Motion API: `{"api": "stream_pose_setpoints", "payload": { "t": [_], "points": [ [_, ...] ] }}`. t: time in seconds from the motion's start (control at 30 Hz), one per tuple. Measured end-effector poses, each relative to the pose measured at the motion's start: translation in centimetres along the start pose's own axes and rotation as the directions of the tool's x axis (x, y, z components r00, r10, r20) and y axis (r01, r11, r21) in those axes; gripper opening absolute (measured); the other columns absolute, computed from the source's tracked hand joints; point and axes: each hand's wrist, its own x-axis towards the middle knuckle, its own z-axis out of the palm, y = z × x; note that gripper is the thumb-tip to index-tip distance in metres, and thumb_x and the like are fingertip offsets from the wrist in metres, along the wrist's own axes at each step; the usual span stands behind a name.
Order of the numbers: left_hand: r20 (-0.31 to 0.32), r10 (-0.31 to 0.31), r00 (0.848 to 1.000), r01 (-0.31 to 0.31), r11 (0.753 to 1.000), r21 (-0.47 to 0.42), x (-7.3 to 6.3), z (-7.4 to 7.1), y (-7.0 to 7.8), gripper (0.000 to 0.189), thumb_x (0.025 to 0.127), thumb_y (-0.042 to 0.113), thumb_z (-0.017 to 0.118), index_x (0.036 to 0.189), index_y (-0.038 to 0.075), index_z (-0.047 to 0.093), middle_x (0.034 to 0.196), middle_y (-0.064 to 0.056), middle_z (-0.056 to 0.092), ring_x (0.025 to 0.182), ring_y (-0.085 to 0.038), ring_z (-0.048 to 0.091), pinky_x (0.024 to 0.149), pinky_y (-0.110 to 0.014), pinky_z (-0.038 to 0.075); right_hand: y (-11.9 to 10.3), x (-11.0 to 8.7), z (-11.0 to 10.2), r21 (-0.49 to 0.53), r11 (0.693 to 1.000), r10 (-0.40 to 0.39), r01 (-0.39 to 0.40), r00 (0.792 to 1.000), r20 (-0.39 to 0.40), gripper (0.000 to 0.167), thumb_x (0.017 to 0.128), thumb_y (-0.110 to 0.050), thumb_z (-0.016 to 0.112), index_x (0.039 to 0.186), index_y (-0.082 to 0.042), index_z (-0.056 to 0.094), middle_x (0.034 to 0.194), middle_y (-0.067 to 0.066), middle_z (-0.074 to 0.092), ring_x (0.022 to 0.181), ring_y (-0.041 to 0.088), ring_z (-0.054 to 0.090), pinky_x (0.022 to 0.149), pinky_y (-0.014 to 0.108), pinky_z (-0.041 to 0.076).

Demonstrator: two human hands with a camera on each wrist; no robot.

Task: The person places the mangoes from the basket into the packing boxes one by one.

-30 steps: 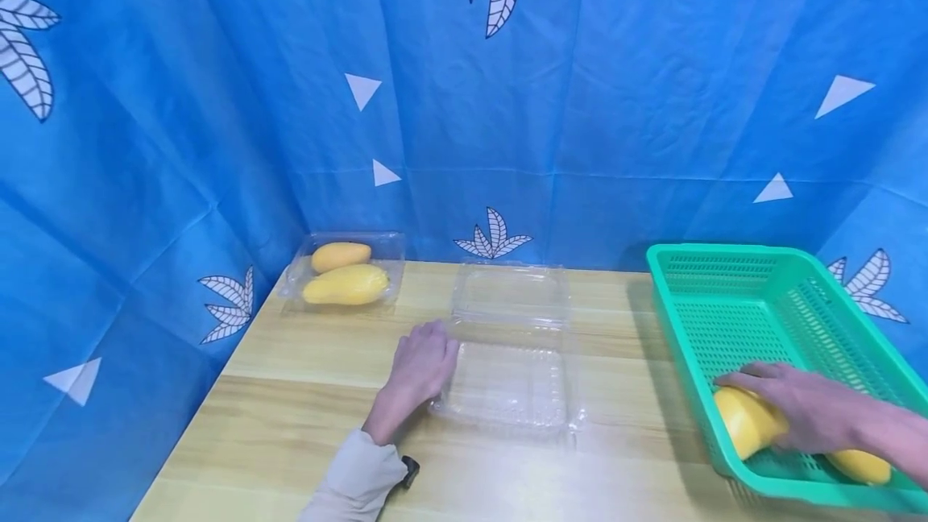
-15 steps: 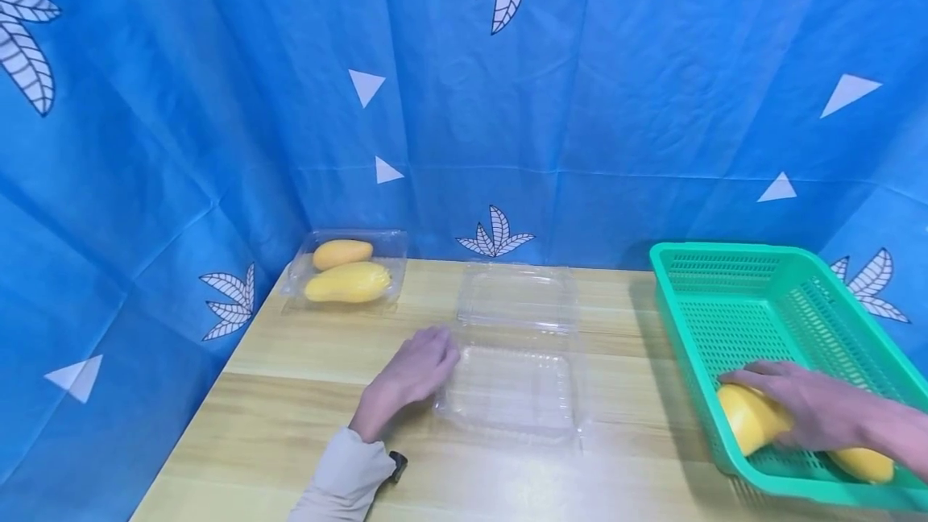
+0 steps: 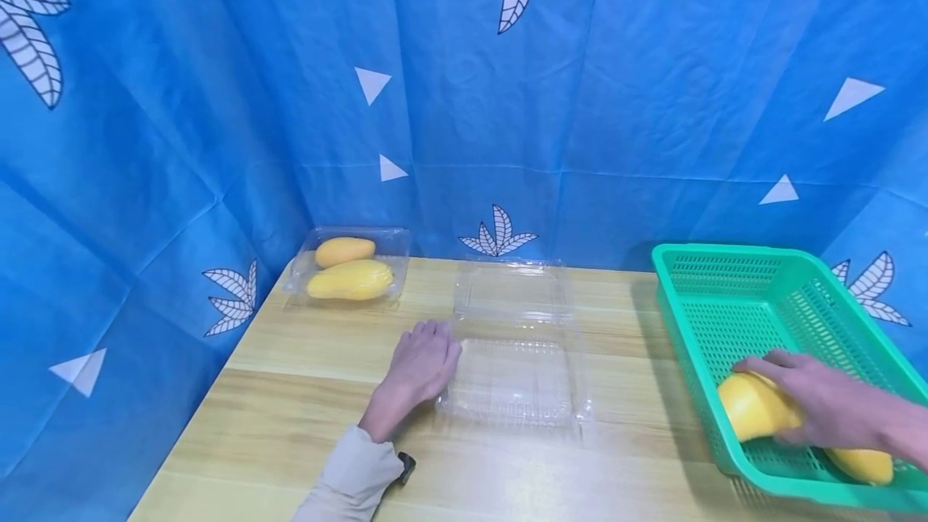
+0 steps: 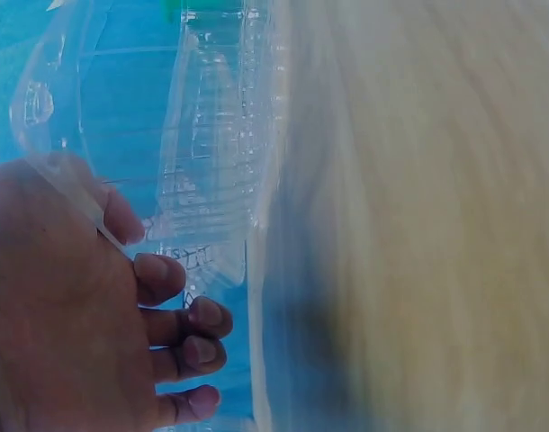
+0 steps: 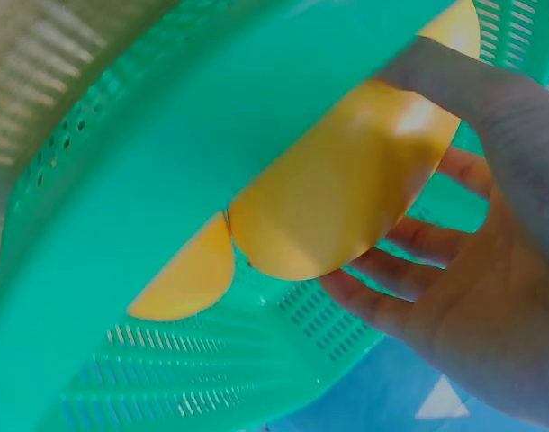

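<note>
Yellow fruit (image 3: 752, 408) shifted slightly, gripped under the right hand (image 3: 830, 401).

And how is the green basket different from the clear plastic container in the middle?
The green basket is slotted; the clear plastic container is see-through. The basket looks larger than the container. The basket shows no lid; the container's lid lies folded back.
Both stand open on the wood-grain table.

1. Your head view: bright, glare on the desk (image 3: 536, 482), shadow beside the basket (image 3: 718, 329).
2. Your left wrist view: dimmer, desk blurred.
3. Your right wrist view: yellow fruit (image 5: 319, 207) gleaming.
</note>
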Motion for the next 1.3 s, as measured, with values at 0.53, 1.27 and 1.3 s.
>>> {"api": "stream_pose_setpoints", "payload": {
  "t": [0.53,1.27,1.3],
  "points": [
    [0.004,-0.017,1.0,0.017,1.0,0.011,1.0,-0.4,0.1,0.029,0.107,0.025,0.035,0.103,0.004,0.056,0.098,-0.009,0.054,0.091,-0.026,0.047,0.081,-0.043,0.041,-1.1,-0.9,-2.4,0.006,0.968,0.243,-0.249,0.94,-0.239,0.084,0.063,-0.038,0.096,0.126,-0.009,0.049,0.094,0.014,0.056,0.067,0.014,0.043,0.049,0.027,0.032],
    [0.011,-0.015,1.0,0.015,1.0,-0.025,0.3,-0.2,-0.2,0.027,0.107,0.025,0.038,0.102,0.006,0.055,0.097,-0.009,0.053,0.089,-0.027,0.046,0.081,-0.044,0.042,-4.0,-1.4,-4.4,0.251,0.852,0.524,-0.46,0.756,-0.394,0.077,0.089,-0.04,0.076,0.147,-0.004,0.041,0.068,0.006,0.051,0.05,0.016,0.041,0.042,0.031,0.031],
    [0.008,-0.016,1.0,0.016,1.0,-0.027,0.3,-0.2,-0.2,0.026,0.107,0.025,0.038,0.101,0.006,0.055,0.097,-0.009,0.053,0.089,-0.027,0.047,0.082,-0.045,0.042,-4.1,-1.5,-4.5,0.261,0.846,0.534,-0.466,0.754,-0.383,0.077,0.091,-0.04,0.074,0.149,-0.004,0.039,0.068,0.006,0.051,0.051,0.016,0.042,0.043,0.031,0.031]
  ]
}}
